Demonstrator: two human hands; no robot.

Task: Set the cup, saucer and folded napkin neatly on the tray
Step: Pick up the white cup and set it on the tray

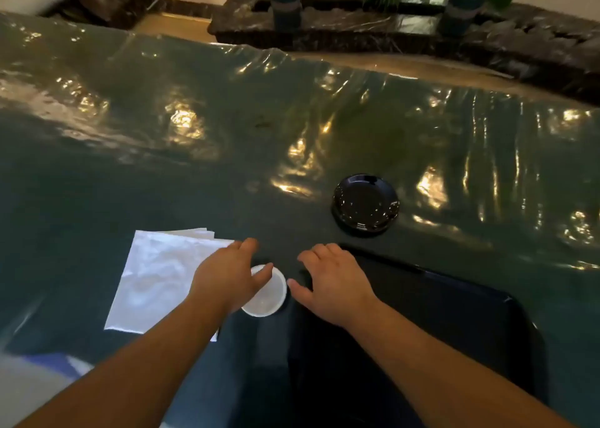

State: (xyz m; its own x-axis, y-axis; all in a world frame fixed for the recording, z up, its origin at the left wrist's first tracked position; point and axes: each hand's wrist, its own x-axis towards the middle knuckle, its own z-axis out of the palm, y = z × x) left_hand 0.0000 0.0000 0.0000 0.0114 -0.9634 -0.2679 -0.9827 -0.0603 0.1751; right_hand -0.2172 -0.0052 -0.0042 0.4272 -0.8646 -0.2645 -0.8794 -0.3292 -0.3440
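A small white cup (268,297) stands upright on the table just left of the dark tray (454,314). My left hand (229,273) hovers over the cup's left rim, fingers apart, partly covering it. My right hand (334,281) is spread open over the tray's near-left corner, thumb close to the cup. A white folded napkin (156,278) lies flat to the left of the cup, its right edge under my left forearm. The glossy black saucer (365,204) sits on the table beyond the tray.
The table (227,135) is covered with shiny, wrinkled green plastic sheeting. Beyond its far edge are potted plants (285,2) on a dark stone ledge.
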